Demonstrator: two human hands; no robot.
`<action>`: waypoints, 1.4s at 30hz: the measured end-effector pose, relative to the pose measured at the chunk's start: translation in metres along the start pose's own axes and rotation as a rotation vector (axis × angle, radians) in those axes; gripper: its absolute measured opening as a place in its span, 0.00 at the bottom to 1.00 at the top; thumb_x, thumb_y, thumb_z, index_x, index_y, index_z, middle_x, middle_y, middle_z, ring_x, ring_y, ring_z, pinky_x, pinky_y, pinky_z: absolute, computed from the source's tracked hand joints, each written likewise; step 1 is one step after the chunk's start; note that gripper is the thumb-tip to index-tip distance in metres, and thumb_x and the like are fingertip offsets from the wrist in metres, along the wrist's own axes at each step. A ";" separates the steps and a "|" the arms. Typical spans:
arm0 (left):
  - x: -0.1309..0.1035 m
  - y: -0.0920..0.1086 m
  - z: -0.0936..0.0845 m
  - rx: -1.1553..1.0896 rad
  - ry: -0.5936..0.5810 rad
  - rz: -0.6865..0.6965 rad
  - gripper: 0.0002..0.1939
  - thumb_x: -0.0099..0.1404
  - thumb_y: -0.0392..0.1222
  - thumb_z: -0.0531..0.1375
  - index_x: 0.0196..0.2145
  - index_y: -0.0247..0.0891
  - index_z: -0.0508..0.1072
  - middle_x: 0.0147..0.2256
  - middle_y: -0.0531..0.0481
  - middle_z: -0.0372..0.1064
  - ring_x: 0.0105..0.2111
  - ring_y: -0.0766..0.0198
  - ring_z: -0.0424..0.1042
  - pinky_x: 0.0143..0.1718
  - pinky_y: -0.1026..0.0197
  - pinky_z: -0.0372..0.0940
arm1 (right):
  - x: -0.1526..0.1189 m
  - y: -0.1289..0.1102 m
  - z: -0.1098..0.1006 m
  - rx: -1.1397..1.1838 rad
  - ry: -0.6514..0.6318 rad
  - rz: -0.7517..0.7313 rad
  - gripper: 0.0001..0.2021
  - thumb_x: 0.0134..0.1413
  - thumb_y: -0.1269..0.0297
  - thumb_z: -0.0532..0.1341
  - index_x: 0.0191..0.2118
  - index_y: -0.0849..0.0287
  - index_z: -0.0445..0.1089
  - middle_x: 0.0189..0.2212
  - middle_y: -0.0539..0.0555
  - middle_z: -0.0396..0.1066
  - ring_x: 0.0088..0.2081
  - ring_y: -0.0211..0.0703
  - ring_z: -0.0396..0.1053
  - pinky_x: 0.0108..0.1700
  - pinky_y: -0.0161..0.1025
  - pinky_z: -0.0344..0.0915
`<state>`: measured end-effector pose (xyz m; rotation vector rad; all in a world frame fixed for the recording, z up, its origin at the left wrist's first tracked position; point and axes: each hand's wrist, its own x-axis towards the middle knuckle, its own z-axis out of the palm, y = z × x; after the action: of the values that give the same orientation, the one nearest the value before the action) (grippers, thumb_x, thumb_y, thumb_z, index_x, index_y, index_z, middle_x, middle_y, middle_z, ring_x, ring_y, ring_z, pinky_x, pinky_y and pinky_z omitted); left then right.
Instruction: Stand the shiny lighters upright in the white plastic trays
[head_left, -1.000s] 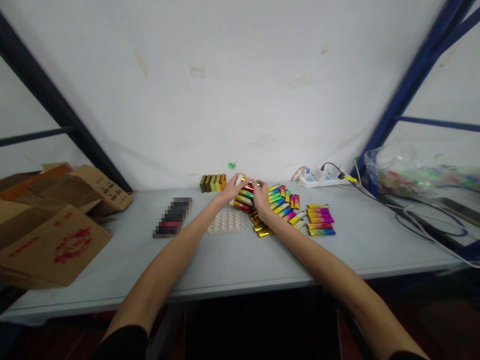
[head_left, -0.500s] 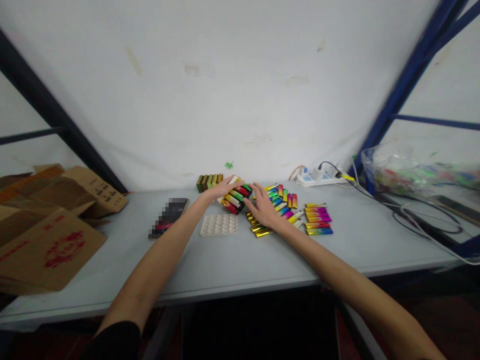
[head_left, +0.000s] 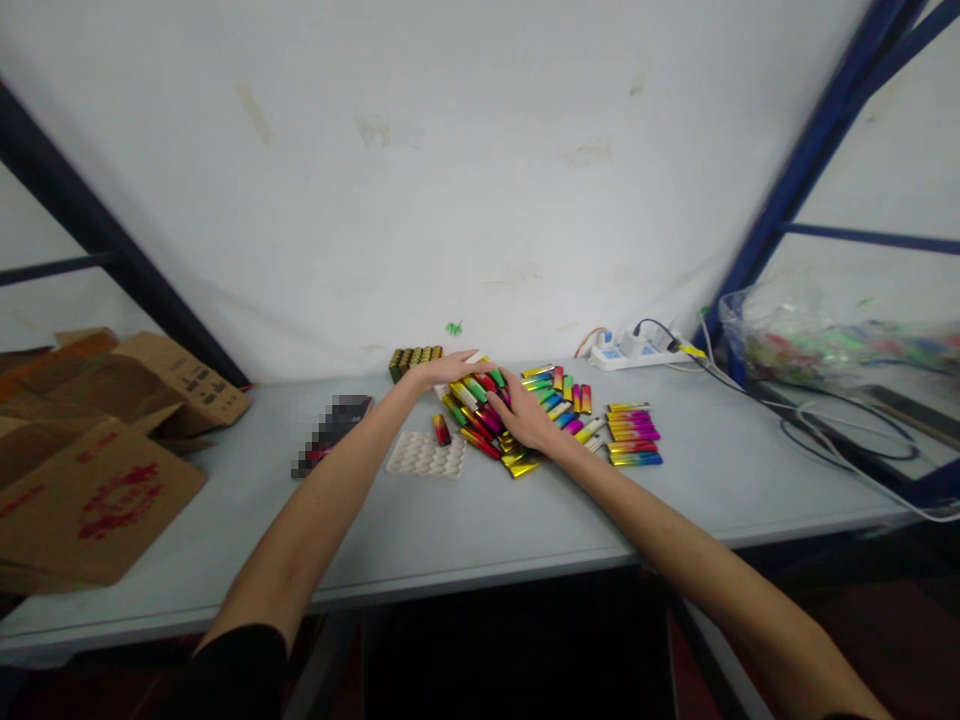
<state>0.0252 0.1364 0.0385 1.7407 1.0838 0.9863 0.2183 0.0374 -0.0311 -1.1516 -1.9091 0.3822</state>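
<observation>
Shiny metallic tubes that look like lighters (head_left: 480,420), in red, green, gold and purple, lie in a loose heap between my hands. My left hand (head_left: 450,368) is closed at the far left of the heap on a tilted white tray, mostly hidden behind the tubes. Against the heap's right side rests my right hand (head_left: 531,418), thumb and fingers apart, touching the tubes. A white tray with round hollows (head_left: 424,455) lies flat just left of the heap, with one red-and-gold tube (head_left: 441,430) on its corner.
A block of upright gold-ended tubes (head_left: 412,362) stands by the wall. More tubes lie in a row (head_left: 632,435) at right. A power strip (head_left: 637,350) with cables, a clear plastic bag (head_left: 795,330), cardboard boxes (head_left: 105,500) and a dark, partly pixelated flat item (head_left: 341,425) are on the table (head_left: 487,540).
Tubes have slid out of the tilted tray toward me and spread into the heap. One now lies on the hollowed tray. My right hand has shifted slightly left against them.
</observation>
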 end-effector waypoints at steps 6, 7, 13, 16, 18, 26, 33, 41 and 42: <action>0.004 -0.010 -0.002 0.008 -0.040 -0.032 0.28 0.51 0.65 0.70 0.40 0.40 0.79 0.38 0.43 0.82 0.42 0.51 0.79 0.45 0.58 0.70 | -0.002 -0.003 0.002 -0.020 -0.007 -0.022 0.33 0.71 0.51 0.52 0.72 0.64 0.49 0.64 0.70 0.63 0.64 0.57 0.62 0.66 0.56 0.58; 0.003 -0.011 -0.002 -0.003 -0.051 -0.034 0.27 0.51 0.64 0.71 0.40 0.40 0.79 0.37 0.43 0.82 0.41 0.51 0.79 0.44 0.58 0.71 | -0.003 -0.004 0.002 -0.032 -0.011 -0.036 0.32 0.71 0.52 0.52 0.73 0.63 0.49 0.63 0.70 0.64 0.64 0.57 0.63 0.65 0.56 0.58; 0.001 -0.011 -0.001 -0.016 -0.143 -0.074 0.22 0.51 0.56 0.73 0.38 0.40 0.80 0.36 0.45 0.82 0.40 0.51 0.79 0.44 0.57 0.71 | -0.004 -0.006 0.002 -0.089 -0.017 -0.044 0.32 0.72 0.52 0.50 0.73 0.64 0.48 0.60 0.71 0.66 0.62 0.58 0.64 0.64 0.57 0.60; 0.000 -0.008 0.000 -0.004 -0.185 -0.094 0.18 0.52 0.53 0.73 0.38 0.42 0.81 0.36 0.46 0.82 0.41 0.51 0.79 0.45 0.57 0.71 | -0.004 -0.006 0.001 -0.090 -0.018 -0.036 0.31 0.72 0.52 0.50 0.73 0.61 0.47 0.58 0.69 0.67 0.61 0.58 0.65 0.64 0.57 0.61; -0.001 -0.005 0.000 0.016 -0.213 -0.108 0.18 0.52 0.52 0.73 0.37 0.42 0.81 0.36 0.46 0.82 0.41 0.50 0.79 0.46 0.57 0.71 | -0.005 -0.007 0.001 -0.090 -0.018 -0.038 0.32 0.72 0.52 0.50 0.74 0.60 0.46 0.59 0.69 0.66 0.61 0.57 0.65 0.64 0.56 0.61; 0.004 0.001 0.001 0.112 -0.155 -0.102 0.21 0.48 0.57 0.73 0.36 0.43 0.82 0.48 0.44 0.81 0.54 0.47 0.75 0.55 0.57 0.65 | -0.005 -0.007 -0.001 -0.081 -0.004 -0.046 0.31 0.72 0.52 0.51 0.73 0.60 0.49 0.58 0.68 0.67 0.59 0.57 0.67 0.63 0.56 0.61; 0.005 0.006 -0.001 0.165 -0.149 -0.092 0.21 0.49 0.58 0.72 0.35 0.42 0.82 0.46 0.44 0.81 0.50 0.47 0.77 0.53 0.59 0.65 | -0.002 -0.003 -0.002 -0.044 0.066 -0.026 0.27 0.71 0.54 0.52 0.69 0.62 0.56 0.58 0.68 0.68 0.58 0.56 0.69 0.62 0.54 0.63; 0.012 0.009 0.007 0.185 -0.231 -0.067 0.15 0.58 0.57 0.67 0.32 0.43 0.82 0.41 0.47 0.82 0.45 0.49 0.78 0.51 0.57 0.67 | -0.001 0.000 0.000 -0.061 0.034 -0.074 0.29 0.70 0.54 0.53 0.71 0.62 0.53 0.61 0.68 0.67 0.60 0.56 0.67 0.64 0.55 0.61; 0.012 0.009 0.008 0.185 -0.240 -0.067 0.15 0.58 0.57 0.66 0.32 0.43 0.82 0.40 0.47 0.82 0.44 0.49 0.78 0.50 0.57 0.67 | -0.001 0.000 0.000 -0.068 0.039 -0.068 0.29 0.70 0.54 0.53 0.70 0.62 0.54 0.59 0.68 0.68 0.59 0.57 0.67 0.63 0.55 0.62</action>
<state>0.0387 0.1434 0.0463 1.9021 1.0962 0.6320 0.2188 0.0368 -0.0311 -1.1268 -1.9342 0.2572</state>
